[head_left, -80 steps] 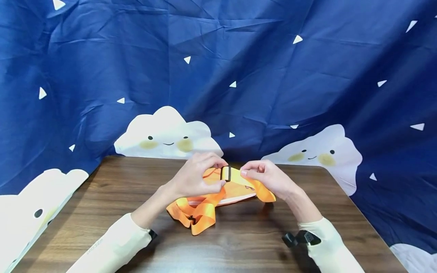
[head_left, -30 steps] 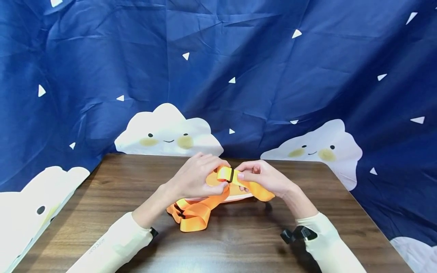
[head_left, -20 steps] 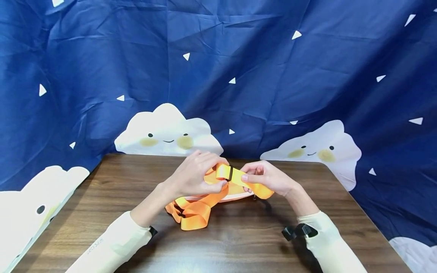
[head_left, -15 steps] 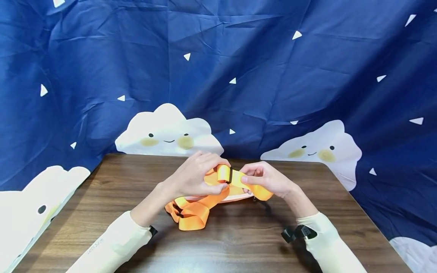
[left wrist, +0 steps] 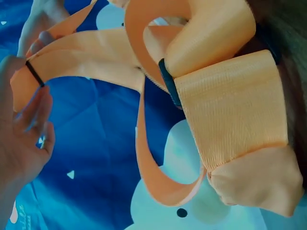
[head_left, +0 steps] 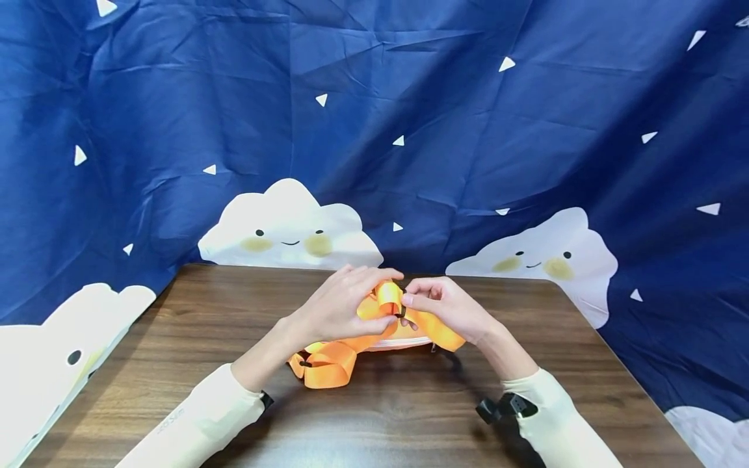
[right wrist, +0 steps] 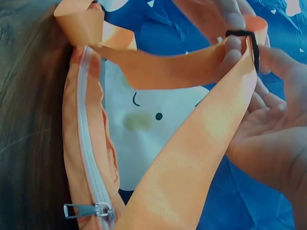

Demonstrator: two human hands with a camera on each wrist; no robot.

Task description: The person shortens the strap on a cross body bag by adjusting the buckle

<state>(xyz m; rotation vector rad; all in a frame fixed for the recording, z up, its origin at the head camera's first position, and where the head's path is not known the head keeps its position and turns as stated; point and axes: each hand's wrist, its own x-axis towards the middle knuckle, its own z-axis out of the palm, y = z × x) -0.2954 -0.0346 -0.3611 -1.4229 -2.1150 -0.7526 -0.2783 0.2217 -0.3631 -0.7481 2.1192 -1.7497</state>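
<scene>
An orange pouch bag (head_left: 404, 337) with a white zipper (right wrist: 85, 129) lies on the table, its webbing strap (head_left: 440, 333) looped up in front. My left hand (head_left: 333, 307) holds a black slide buckle (left wrist: 35, 73) by its edges, thumb below and index finger above, with a strap loop (head_left: 387, 296) bulging through on its left. From the other side, my right hand (head_left: 450, 309) pinches the strap right at the buckle. In the right wrist view, the strap runs down from the buckle past the right hand (right wrist: 278, 129).
A looser strap fold (head_left: 330, 370) with another dark buckle (head_left: 305, 364) rests on the wooden table (head_left: 404, 416) at front left. A metal zipper pull (right wrist: 86, 210) hangs at the bag's end. Behind the table hangs a blue curtain (head_left: 374, 78) with clouds.
Strap has come through the buckle into a loop on its left. My right hand has moved left, up to the buckle; the front strap fold has shifted slightly.
</scene>
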